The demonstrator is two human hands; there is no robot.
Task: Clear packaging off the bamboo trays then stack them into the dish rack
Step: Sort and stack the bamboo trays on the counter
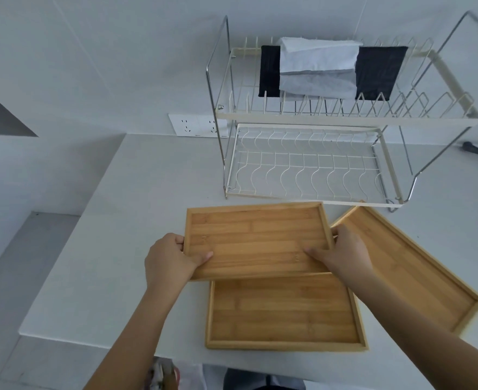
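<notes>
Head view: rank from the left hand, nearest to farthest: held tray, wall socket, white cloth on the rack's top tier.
From the left hand:
1. Held tray, in its grip, at the tray's left edge.
2. Wall socket, on the wall above, left of the dish rack.
3. White cloth, up on the rack's top tier, to the right.

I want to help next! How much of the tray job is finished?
Unwrapping looks done: all three trays are bare bamboo. In hand: left hand and right hand hold one tray. Left: the near tray, the right tray; none is in the dish rack yet.
</notes>
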